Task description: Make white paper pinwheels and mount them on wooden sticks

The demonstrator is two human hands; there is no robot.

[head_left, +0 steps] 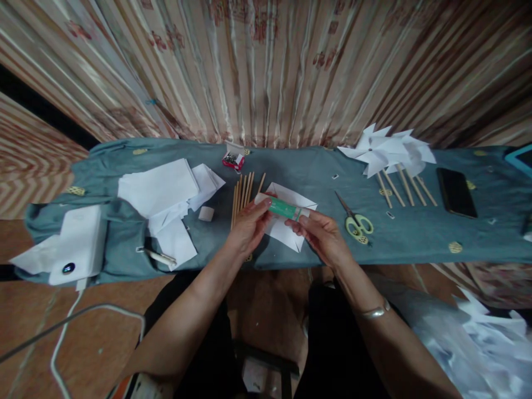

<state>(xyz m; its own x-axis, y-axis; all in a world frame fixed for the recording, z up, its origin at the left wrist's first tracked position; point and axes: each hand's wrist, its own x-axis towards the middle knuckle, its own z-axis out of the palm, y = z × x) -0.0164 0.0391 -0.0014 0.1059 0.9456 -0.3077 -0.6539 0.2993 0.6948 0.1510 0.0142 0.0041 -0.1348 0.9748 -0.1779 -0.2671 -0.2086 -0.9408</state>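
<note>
A green-and-white tube that looks like a glue stick (284,208) is held between both hands above the table. My left hand (250,220) grips its left end, and my right hand (322,233) pinches its right end. Under them lies a white paper square (291,239) with cuts running in from its corners, partly hidden by the hands. Just left of the square are several thin wooden sticks (243,191). Green-handled scissors (355,220) rest to the right of my right hand.
Paper sheets (160,185), a white eraser-like block (206,214) and a red box of small metal pieces (233,159) lie left. A white device (78,244) trails a cable. Finished paper pinwheels (386,152) and a black phone (456,192) lie right. A bag of pinwheels (477,343) stands below.
</note>
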